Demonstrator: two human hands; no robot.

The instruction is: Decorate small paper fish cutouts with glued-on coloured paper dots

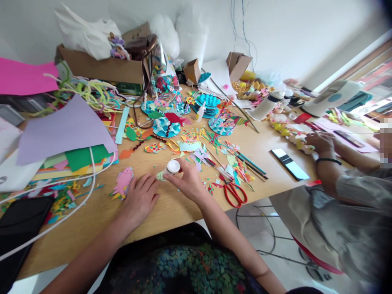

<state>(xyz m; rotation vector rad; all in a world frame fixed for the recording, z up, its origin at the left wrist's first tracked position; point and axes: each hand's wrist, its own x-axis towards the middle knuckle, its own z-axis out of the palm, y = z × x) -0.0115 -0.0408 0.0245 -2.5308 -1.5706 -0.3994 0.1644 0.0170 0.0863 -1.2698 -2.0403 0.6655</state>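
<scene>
My right hand (187,179) grips a white round tube (173,166), seen almost end-on, between thumb and fingers. Its lower end is hidden, close above a small pale green paper piece (161,176) on the table. My left hand (139,200) lies flat with its fingers stretched out, the fingertips beside that green piece. Left of those fingers lies a pink paper fish (124,181) with yellow and green bits at its tail, partly covered by the hand.
Red-handled scissors (235,194) lie among paper scraps on the right. Blue wavy discs (167,127) with paper fish stand farther back. A white cable (92,179) crosses the left side near a black phone (24,228). A co-worker's hands (320,143) work at the far right.
</scene>
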